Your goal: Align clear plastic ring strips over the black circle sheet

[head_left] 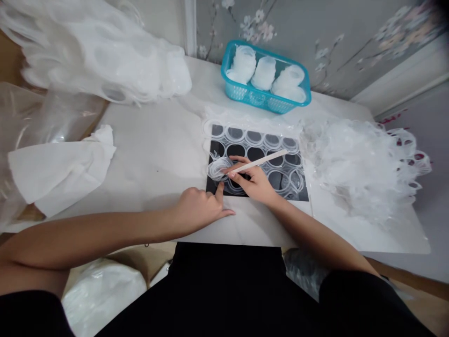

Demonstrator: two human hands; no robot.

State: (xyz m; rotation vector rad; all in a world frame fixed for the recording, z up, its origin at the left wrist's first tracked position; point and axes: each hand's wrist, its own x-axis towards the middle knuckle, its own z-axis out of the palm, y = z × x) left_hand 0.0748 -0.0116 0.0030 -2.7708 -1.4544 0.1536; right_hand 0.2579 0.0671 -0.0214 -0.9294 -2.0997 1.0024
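Translucent plastic sheet (244, 146), round holes, slender rims

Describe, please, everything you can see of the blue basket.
The blue basket looks like plastic, with a rounded rim and perforated walls. Open-topped and upright, it sits slightly angled at the back of the white table. Stacks of whitish rings fill much of it; only they and the table visibly touch it.
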